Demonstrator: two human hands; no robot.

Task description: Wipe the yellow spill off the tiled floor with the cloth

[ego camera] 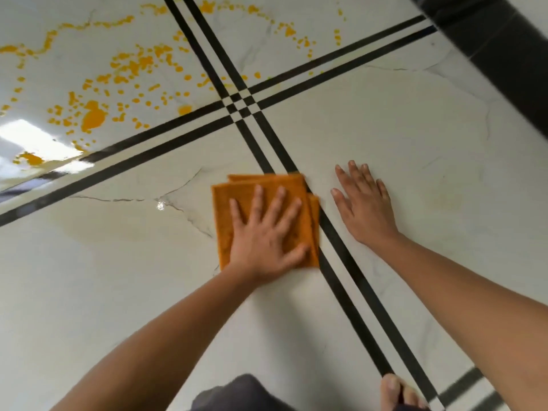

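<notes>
While the left hand (pixel 264 244) presses the cloth (pixel 237 192), its edge overlaps stripes (pixel 370 292).

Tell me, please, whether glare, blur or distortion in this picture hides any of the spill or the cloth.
Head view: a white light reflection glares on the floor at the left edge and washes over the near edge of the spill. Head view: the whole frame is slightly soft, yet the cloth under the left hand reads clearly. Head view: shadows are faint and soft.

Orange cloth (pixel 261 203), yellow-spattered white floor (pixel 385 120)
</notes>
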